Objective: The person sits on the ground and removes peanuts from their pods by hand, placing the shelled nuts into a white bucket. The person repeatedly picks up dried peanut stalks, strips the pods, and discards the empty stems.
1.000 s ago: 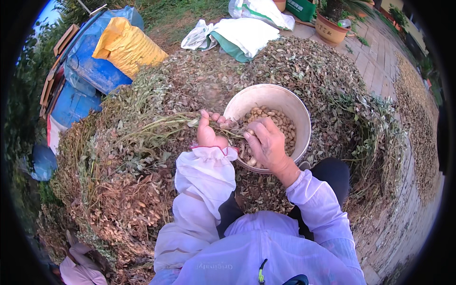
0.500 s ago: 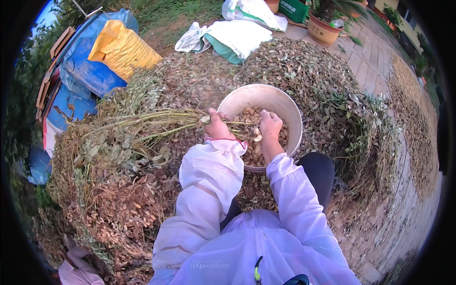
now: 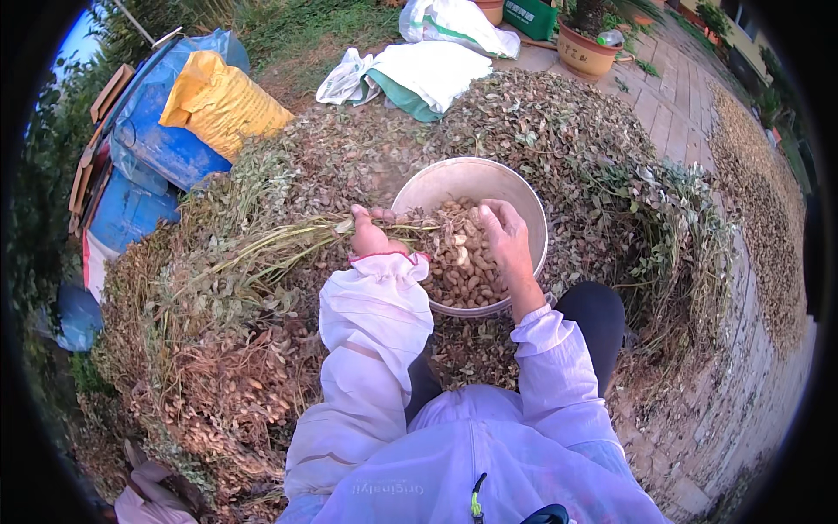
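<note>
My left hand [image 3: 373,234] is closed round a bundle of peanut plants [image 3: 288,237], whose long dry stems stretch out to the left. Their root end, with some pods, reaches over a round whitish bucket [image 3: 539,229]. Loose peanuts [image 3: 467,284] in their shells cover the bucket's bottom. Above the bucket's right side is my right hand [image 3: 511,249], fingers slightly bent and apart, beside the roots. Nothing shows in it, though its palm side is partly hidden.
Heaped dry peanut plants [image 3: 594,148] surround the bucket, with unpicked pods [image 3: 236,393] at the lower left. Beyond lie a yellow sack [image 3: 223,100], blue barrels [image 3: 161,148], white sacks [image 3: 428,70] and a potted plant [image 3: 587,54]. Peanuts [image 3: 755,166] are spread on paving at right.
My right hand has drawn back from the roots toward the bucket's right side, and its fingers have opened. The left hand has shifted slightly left and down with the plants.
</note>
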Available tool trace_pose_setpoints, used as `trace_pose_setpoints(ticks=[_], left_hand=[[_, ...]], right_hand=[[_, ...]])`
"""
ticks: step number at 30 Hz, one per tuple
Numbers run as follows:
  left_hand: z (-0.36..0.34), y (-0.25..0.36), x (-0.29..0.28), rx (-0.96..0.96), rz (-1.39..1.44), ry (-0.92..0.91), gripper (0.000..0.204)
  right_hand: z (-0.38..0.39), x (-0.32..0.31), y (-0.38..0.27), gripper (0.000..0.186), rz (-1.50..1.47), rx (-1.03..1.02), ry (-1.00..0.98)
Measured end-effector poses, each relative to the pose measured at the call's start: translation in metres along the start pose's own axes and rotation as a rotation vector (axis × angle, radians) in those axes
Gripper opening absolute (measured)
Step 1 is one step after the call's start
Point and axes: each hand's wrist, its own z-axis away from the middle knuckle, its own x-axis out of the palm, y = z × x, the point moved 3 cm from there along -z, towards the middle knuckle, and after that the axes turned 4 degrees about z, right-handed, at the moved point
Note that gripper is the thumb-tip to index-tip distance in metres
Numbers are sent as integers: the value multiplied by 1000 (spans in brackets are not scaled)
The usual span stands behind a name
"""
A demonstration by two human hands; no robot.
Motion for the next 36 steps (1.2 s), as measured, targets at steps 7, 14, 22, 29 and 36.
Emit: trace_pose_setpoints(ticks=[7, 14, 22, 29, 36], left_hand=[[10, -5, 7, -262, -90, -44, 42], [-9, -3, 0, -266, -175, -69, 43], [-31, -9, -3, -294, -111, -175, 48], [-31, -3, 3, -440, -29, -213, 48], [-36, 1, 12, -390, -116, -125, 48]], right_hand=[[18, 11, -19, 26, 333, -269, -3], [18, 20, -33, 13, 220, -259, -57], [13, 19, -27, 17, 71, -154, -153], [25, 19, -43, 30, -172, 108, -431], [22, 28, -45, 29, 56, -172, -286]])
